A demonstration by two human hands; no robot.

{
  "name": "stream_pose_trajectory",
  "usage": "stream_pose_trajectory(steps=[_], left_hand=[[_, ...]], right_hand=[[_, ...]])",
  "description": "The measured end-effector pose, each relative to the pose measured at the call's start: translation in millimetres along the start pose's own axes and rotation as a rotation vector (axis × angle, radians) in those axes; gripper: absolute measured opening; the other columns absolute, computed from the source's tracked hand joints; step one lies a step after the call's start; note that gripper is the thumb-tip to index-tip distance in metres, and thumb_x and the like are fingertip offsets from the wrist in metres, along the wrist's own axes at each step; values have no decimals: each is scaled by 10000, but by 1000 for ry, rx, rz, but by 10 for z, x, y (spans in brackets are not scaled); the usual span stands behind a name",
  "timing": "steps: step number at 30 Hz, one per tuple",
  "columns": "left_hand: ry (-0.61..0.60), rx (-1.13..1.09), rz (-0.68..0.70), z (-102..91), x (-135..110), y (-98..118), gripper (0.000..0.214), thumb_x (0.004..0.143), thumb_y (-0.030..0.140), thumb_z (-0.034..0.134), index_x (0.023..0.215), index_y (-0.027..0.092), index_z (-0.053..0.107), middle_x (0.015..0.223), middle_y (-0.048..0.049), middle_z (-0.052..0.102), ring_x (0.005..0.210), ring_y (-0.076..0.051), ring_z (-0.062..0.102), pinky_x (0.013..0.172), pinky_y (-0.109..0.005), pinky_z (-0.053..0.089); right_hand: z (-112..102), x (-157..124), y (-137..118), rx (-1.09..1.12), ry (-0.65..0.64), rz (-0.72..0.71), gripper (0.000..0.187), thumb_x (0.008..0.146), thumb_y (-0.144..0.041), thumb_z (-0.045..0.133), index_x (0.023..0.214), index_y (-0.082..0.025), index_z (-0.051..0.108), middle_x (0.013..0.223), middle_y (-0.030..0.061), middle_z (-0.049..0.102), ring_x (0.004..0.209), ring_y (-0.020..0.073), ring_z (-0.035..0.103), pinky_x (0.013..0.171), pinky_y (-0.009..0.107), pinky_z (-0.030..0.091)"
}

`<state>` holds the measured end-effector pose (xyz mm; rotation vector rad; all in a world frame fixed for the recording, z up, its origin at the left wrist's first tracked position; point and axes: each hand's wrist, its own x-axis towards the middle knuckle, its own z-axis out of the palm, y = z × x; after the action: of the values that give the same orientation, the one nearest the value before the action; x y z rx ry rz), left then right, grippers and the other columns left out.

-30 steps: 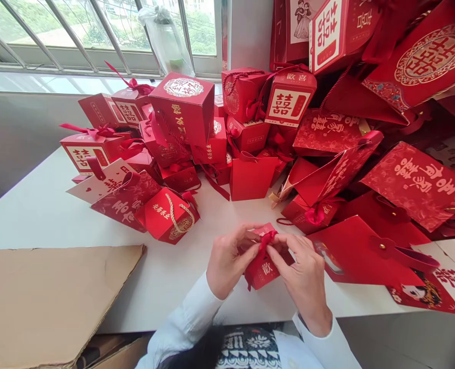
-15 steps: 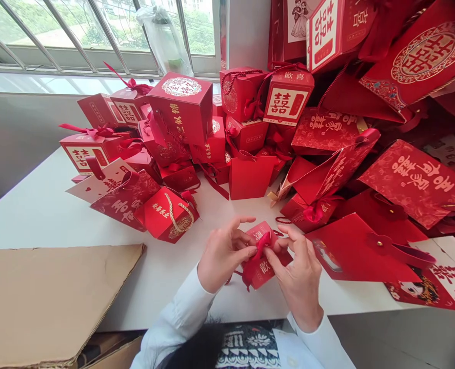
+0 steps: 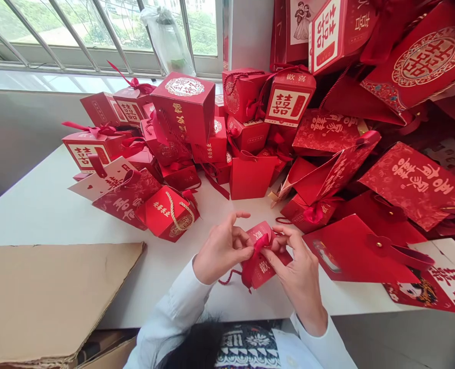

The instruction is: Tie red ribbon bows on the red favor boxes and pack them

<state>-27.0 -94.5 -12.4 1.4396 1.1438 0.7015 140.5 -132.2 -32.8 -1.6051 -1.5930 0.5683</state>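
A small red gift box (image 3: 264, 269) with pale printed characters rests on the white table near its front edge. Across its top runs a red ribbon (image 3: 261, 243), gathered into a knot or bow. My left hand (image 3: 223, 248) pinches the ribbon from the left between thumb and curled fingers, its index finger raised. From the right, my right hand (image 3: 296, 261) pinches the same ribbon near the knot, thumb against fingers. A dark red twisted cord (image 3: 227, 279) loops out at the box's left side. The fingers partly cover the knot.
Red gift boxes (image 3: 181, 110) and bags (image 3: 252, 177) crowd the back of the white table (image 3: 31, 189). More bags (image 3: 358, 251) pile up at the right. A cardboard box (image 3: 54, 297) stands at front left. A barred window (image 3: 96, 36) lies behind, with a plastic-wrapped container (image 3: 167, 43).
Both hands have shifted slightly left, still pinching the ribbon. More of the cord now shows at the box's left side. The camera view has moved a little.
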Motion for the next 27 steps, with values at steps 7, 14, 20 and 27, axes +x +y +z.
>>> stream_pose_trajectory(steps=[7,14,20,27], left_hand=[[-51,4,3,-13,16,16,483,711,173,585,1159,184,405,693,37,605,548,-100,549,547,-205,449],[-19,77,44,53,7,67,442,703,139,553,1124,188,431,682,47,588,538,-93,541,523,-192,435],[-1,64,24,66,2,83,466,710,141,565,1149,176,412,689,45,591,540,-93,536,528,-197,437],[17,24,7,52,0,71,499,693,136,571,1159,187,400,679,53,582,514,-85,514,512,-197,426]], right_hand=[[-7,9,-8,-26,-17,-7,254,800,-313,621,1038,-233,581,753,-11,619,725,172,587,694,303,490],[-83,45,-34,-1,-59,-134,334,868,-233,537,1200,-264,540,873,-1,638,804,165,613,760,307,498],[-165,84,-71,101,-139,-185,140,891,-224,533,950,-248,658,966,8,683,919,174,618,827,307,474],[-109,28,-54,246,-51,85,106,838,-330,616,862,-233,652,786,-6,670,713,159,622,673,270,497]])
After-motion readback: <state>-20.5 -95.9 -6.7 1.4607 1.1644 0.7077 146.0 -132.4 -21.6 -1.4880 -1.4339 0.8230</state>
